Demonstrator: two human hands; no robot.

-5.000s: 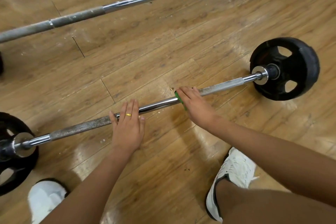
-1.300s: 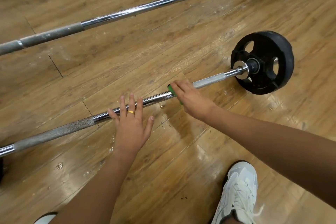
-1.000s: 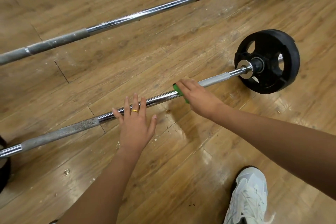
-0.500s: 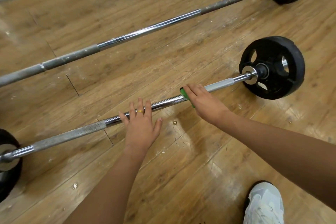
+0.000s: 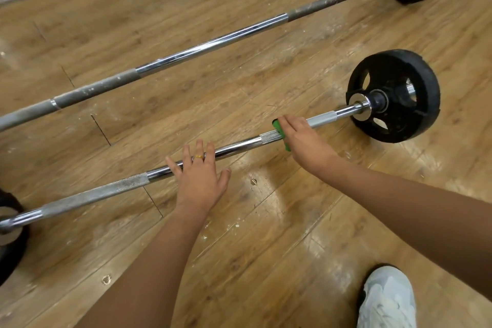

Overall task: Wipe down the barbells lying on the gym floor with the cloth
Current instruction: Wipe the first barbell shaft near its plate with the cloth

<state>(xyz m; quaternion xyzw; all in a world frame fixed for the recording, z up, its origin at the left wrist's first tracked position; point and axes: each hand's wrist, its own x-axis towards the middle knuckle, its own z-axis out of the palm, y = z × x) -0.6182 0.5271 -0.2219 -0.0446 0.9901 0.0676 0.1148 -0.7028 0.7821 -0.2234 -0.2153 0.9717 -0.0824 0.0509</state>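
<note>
Wooden floor (image 5: pixel 266 74), barbell (image 5: pixel 234 146) (cloth-wrapped (image 5: pixel 279 128))

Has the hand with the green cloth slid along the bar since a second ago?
Yes. The right hand with the cloth moved along the bar toward the black plate.

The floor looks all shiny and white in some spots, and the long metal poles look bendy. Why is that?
In the head view, light from above bounces off the glossy wooden floor, giving pale glare patches near the right hand; the chrome on the nearest barbell glints the same way; the wide-angle lens bows the middle barbell slightly; the top left corner looks a bit soft.
</note>
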